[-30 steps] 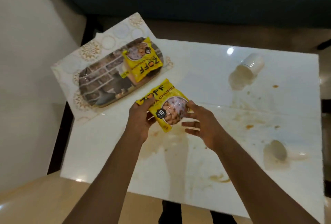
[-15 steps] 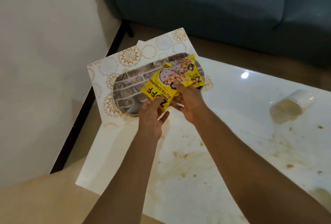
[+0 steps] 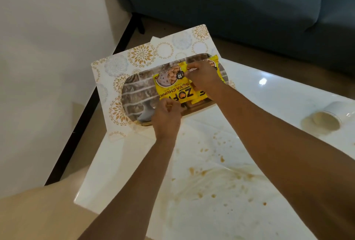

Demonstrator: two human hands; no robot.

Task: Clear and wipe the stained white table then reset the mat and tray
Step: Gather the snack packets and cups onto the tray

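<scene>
Both hands have carried the yellow soya-chunks packet (image 3: pixel 172 88) from above the stained white table (image 3: pixel 221 191) onto the oval brick-patterned tray (image 3: pixel 134 93), upper centre, where it overlaps a second yellow packet (image 3: pixel 214 63). This tray sits on the white mat with gold floral medallions (image 3: pixel 142 55). Left hand (image 3: pixel 166 118) pinches the packet's near edge with curled fingers; right hand (image 3: pixel 203 78) grips its far end. At right, a white paper cup (image 3: pixel 326 117) lies tipped in pale spill.

Blue sofa (image 3: pixel 240 3), pale wall (image 3: pixel 48 28)
</scene>
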